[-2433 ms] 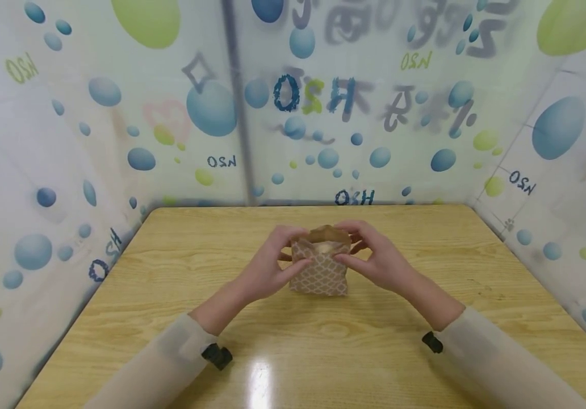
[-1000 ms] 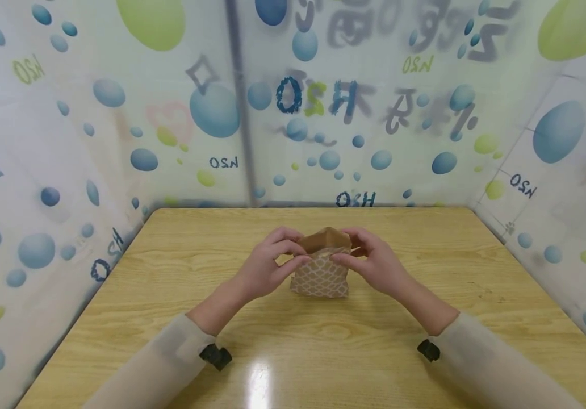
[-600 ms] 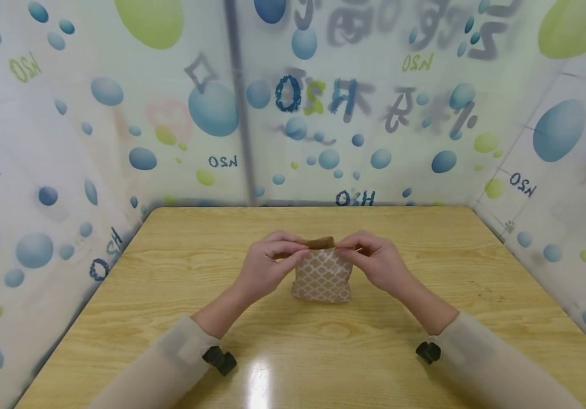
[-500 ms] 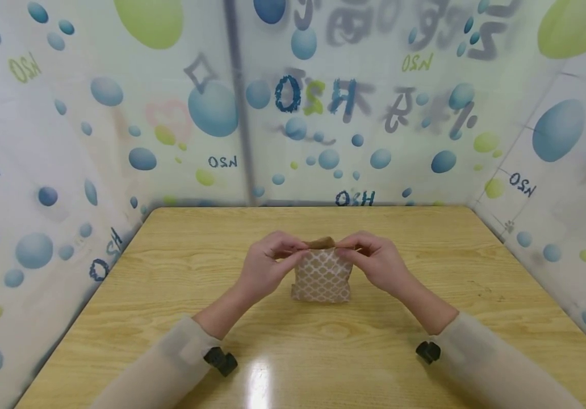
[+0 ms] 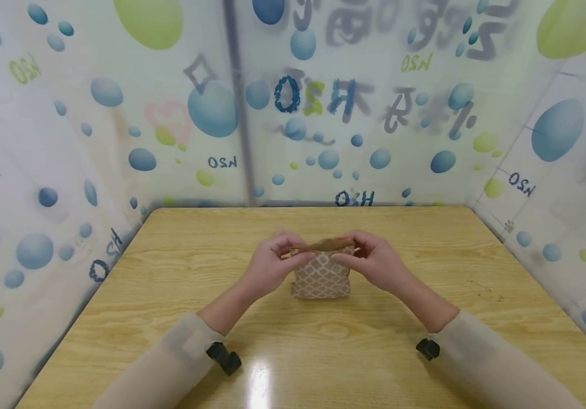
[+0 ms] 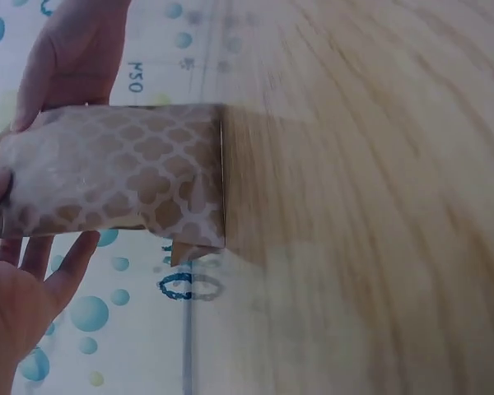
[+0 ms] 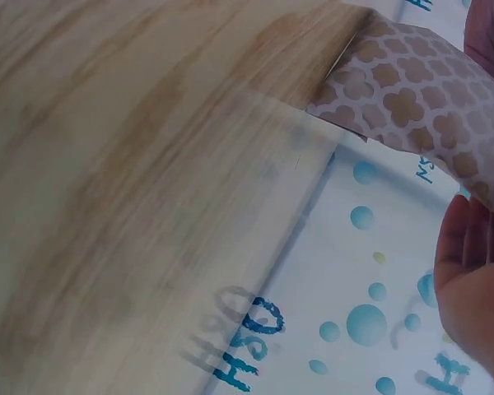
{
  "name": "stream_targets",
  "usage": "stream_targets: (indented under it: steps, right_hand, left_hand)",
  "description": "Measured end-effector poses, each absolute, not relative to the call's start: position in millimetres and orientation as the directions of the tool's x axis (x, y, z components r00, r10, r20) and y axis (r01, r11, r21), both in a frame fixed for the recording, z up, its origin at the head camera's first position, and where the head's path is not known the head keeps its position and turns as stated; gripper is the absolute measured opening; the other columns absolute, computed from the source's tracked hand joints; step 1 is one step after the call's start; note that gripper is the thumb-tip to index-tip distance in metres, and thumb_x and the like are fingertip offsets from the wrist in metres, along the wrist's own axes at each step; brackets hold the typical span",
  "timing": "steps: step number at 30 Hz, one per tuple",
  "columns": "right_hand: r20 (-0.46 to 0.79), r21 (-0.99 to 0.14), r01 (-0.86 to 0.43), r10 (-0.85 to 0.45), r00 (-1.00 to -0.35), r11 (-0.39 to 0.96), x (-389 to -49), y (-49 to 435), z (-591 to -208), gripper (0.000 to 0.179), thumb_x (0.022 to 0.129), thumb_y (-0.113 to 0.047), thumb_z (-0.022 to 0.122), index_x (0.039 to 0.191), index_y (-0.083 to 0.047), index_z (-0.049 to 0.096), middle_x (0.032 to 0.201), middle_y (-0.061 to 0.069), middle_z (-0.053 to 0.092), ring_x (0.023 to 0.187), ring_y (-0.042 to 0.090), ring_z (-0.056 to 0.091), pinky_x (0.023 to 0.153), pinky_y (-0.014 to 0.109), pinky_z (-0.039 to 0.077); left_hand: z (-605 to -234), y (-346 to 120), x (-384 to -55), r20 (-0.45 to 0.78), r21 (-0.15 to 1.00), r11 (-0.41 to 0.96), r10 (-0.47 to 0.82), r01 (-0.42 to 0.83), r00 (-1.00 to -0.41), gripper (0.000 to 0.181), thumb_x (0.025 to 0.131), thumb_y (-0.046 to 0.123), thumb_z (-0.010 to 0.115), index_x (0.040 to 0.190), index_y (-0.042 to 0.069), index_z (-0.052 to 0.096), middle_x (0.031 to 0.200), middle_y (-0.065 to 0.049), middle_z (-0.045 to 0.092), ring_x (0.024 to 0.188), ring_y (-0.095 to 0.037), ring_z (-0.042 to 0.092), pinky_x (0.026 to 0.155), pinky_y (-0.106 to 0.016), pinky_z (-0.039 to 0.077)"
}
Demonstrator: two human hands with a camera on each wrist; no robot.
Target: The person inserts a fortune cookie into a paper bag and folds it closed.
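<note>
A small brown paper bag (image 5: 321, 277) with a white lattice pattern stands upright on the table between my hands. Its top edge is folded partly over toward the front, so the plain brown back panel shows and the inside is hidden. My left hand (image 5: 268, 264) pinches the upper left corner, thumb in front and fingers behind. On the other side my right hand (image 5: 379, 264) pinches the upper right corner the same way. In the left wrist view the bag (image 6: 123, 173) rests its base on the wood. The right wrist view shows the bag (image 7: 420, 90) at the upper right.
The light wood table (image 5: 318, 352) reaches back to a pale wall covering (image 5: 293, 142) printed with blue and green dots. Similar coverings stand along the left and right sides. Dark straps with small black blocks (image 5: 224, 358) sit at both wrists.
The bag's mouth was open wide earlier, then its rims were drawn together. Now the brown back panel leans forward over the front edge, and both thumbs sit lower on the front.
</note>
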State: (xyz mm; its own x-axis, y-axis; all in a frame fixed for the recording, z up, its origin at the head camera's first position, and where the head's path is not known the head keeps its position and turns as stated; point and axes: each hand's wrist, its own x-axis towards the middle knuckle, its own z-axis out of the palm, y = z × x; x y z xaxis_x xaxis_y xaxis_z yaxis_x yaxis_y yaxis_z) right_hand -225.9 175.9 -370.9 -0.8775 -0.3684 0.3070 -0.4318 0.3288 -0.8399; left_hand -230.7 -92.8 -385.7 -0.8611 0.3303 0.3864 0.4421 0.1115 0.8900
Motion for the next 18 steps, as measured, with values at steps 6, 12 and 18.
stream_targets:
  steps: [6,12,18]
  right_hand:
    - [0.397,-0.812,-0.501,-0.347,-0.85,0.299,-225.3,171.7,-374.5,0.01,0.102,-0.007,0.076,0.109,-0.009,0.083,0.106,0.008,0.076,0.08,0.01,0.066,0.069,0.027,0.058]
    - [0.47,-0.774,-0.58,-0.382,-0.796,0.255,-224.0,171.5,-376.1,0.014,0.101,0.002,0.074,0.108,-0.007,0.081,0.106,0.009,0.077,0.083,0.009,0.064,0.07,0.026,0.055]
    - [0.446,-0.768,-0.576,-0.413,-0.794,0.279,-223.9,172.3,-376.7,0.015,0.103,0.002,0.072,0.112,-0.007,0.079,0.11,0.012,0.076,0.086,0.008,0.064,0.074,0.026,0.055]
  left_hand:
    - [-387.7,-88.5,-229.4,0.387,0.906,0.032,0.338,0.422,-0.858,0.005,0.102,0.004,0.075,0.106,0.001,0.075,0.112,-0.01,0.076,0.083,-0.01,0.066,0.071,-0.023,0.055]
    - [-385.3,-88.6,-226.9,0.356,0.925,0.004,0.349,0.381,-0.867,0.006,0.102,0.001,0.073,0.106,-0.003,0.074,0.112,-0.006,0.076,0.073,-0.009,0.059,0.066,-0.023,0.051]
    - [-387.6,-89.9,-227.5,0.375,0.913,0.019,0.358,0.409,-0.855,0.005,0.102,0.004,0.076,0.103,0.0,0.075,0.109,-0.008,0.077,0.08,-0.008,0.066,0.069,-0.023,0.055]
